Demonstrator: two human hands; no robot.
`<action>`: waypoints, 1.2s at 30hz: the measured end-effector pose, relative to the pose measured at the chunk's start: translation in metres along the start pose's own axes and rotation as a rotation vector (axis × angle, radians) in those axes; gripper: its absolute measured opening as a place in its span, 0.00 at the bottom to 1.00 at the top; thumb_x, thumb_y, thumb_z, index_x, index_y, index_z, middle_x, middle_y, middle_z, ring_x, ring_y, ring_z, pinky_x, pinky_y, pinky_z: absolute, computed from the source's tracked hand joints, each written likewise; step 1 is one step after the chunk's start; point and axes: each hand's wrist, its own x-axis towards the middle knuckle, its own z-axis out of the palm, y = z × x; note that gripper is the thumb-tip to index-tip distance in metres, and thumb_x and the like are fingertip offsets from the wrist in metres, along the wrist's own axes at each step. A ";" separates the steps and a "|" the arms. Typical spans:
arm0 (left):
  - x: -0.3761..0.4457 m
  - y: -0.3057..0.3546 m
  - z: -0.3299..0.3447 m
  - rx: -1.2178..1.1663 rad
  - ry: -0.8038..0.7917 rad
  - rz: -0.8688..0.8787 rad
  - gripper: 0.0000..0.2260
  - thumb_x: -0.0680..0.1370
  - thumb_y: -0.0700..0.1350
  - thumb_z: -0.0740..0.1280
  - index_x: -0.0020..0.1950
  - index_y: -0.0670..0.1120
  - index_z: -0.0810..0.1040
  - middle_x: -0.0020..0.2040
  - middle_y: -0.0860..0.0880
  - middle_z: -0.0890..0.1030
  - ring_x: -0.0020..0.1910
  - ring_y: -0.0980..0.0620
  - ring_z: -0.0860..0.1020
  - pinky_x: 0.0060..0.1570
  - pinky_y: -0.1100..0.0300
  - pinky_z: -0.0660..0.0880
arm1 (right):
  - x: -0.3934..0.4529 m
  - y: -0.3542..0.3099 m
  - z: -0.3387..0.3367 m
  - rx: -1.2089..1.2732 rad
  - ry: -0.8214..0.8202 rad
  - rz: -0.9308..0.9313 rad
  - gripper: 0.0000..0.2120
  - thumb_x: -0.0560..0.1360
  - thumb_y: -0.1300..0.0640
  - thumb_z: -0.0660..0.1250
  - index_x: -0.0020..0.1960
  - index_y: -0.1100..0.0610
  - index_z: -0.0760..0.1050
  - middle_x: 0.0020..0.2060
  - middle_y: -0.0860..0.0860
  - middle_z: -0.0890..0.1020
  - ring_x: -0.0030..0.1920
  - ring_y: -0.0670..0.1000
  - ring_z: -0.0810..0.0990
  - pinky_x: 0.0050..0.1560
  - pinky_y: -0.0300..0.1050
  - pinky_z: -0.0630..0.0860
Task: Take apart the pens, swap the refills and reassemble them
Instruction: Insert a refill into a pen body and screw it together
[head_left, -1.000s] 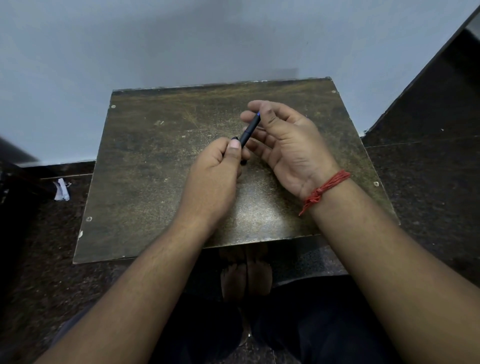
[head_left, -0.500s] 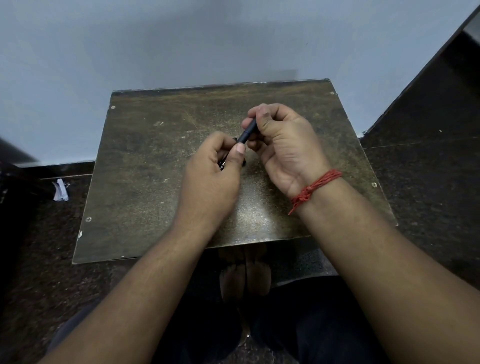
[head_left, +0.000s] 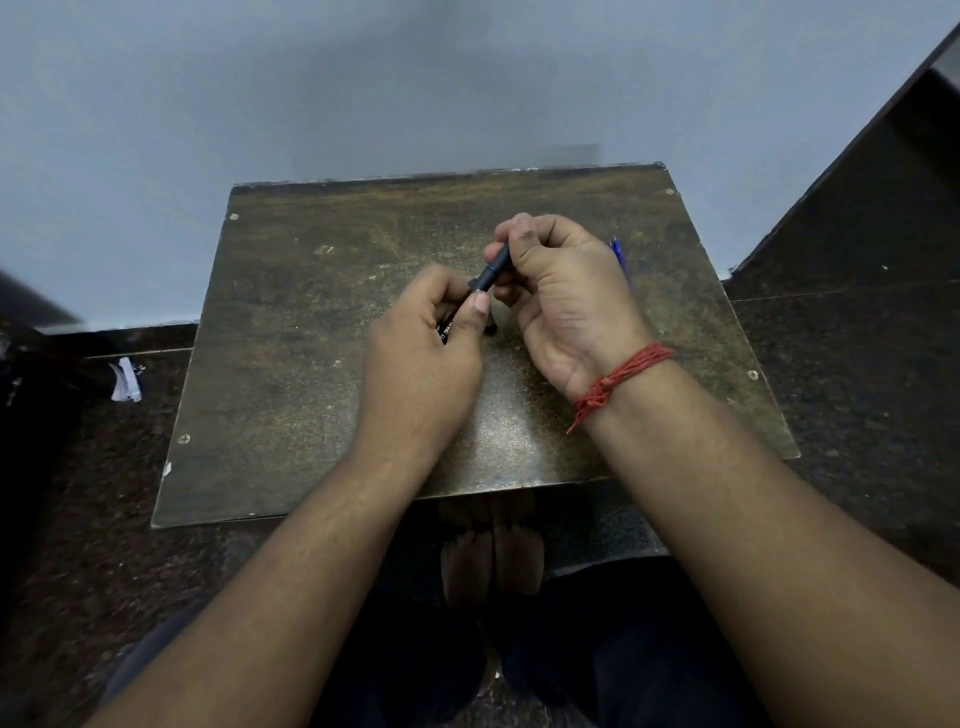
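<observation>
Above the table (head_left: 311, 364), the left hand (head_left: 421, 364) and right hand (head_left: 566, 291) both pinch a black pen (head_left: 491, 270), a blue pen (head_left: 621, 257) lying just beyond.

Dim, soft indoor light; dark corners, wide-angle bending at the edges, slight softness.

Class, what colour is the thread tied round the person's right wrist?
Red thread, clearest in the head view.

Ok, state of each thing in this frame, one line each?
black pen: held off the table, gripped at both ends.
left hand: closed on the pen's lower end.
right hand: closed on its upper end.
blue pen: lying on the table, mostly hidden behind the right hand.
</observation>
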 end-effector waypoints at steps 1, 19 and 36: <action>0.000 0.000 -0.001 0.009 0.008 0.002 0.07 0.81 0.46 0.67 0.44 0.54 0.78 0.36 0.66 0.79 0.34 0.64 0.75 0.34 0.72 0.67 | 0.000 0.001 0.000 -0.010 -0.002 -0.004 0.10 0.81 0.62 0.64 0.40 0.59 0.75 0.35 0.54 0.80 0.35 0.48 0.77 0.35 0.40 0.73; 0.009 -0.003 -0.009 -0.054 0.094 -0.188 0.10 0.84 0.50 0.64 0.42 0.54 0.74 0.36 0.54 0.79 0.32 0.50 0.76 0.35 0.53 0.71 | -0.004 0.020 -0.003 -1.658 -0.046 -0.477 0.13 0.76 0.49 0.68 0.57 0.55 0.76 0.56 0.53 0.79 0.61 0.58 0.73 0.58 0.53 0.71; 0.001 0.000 0.000 -0.061 -0.058 -0.148 0.09 0.83 0.50 0.65 0.43 0.55 0.75 0.35 0.53 0.78 0.31 0.50 0.75 0.34 0.48 0.73 | 0.009 -0.013 -0.026 -0.268 0.205 -0.324 0.10 0.78 0.64 0.68 0.59 0.60 0.73 0.38 0.58 0.77 0.40 0.48 0.82 0.40 0.41 0.75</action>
